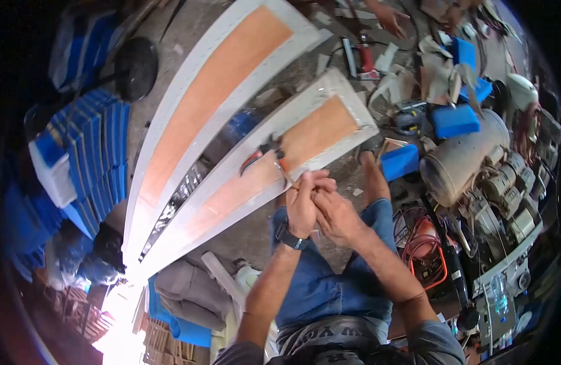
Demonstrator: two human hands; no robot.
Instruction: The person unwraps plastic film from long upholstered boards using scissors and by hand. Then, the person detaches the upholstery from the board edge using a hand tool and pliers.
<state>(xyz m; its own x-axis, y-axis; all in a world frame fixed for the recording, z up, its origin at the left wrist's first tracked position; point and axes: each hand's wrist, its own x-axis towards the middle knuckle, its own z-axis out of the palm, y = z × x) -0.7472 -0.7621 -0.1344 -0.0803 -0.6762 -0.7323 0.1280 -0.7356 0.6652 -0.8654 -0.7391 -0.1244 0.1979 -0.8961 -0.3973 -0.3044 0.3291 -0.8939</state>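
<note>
My left hand [303, 205], with a dark watch [291, 236] on its wrist, is closed beside the near edge of a long white-bordered panel [216, 191]. Against it, my right hand [337, 214] has its fingers curled in. A thin stick-like piece [288, 175] shows at the fingertips of my left hand, but what either hand grips is mostly hidden. On the panel's tan middle lies a pair of pincers [269, 152] with red and black handles, just beyond my hands.
A second curved panel [201, 91] lies beyond the first. Blue striped fabric [98, 146] is at left. At right are a compressor tank [466, 158], blue foam blocks [455, 120], a red power tool [367, 58] and scraps. Another person's hand [390, 19] reaches in at the top.
</note>
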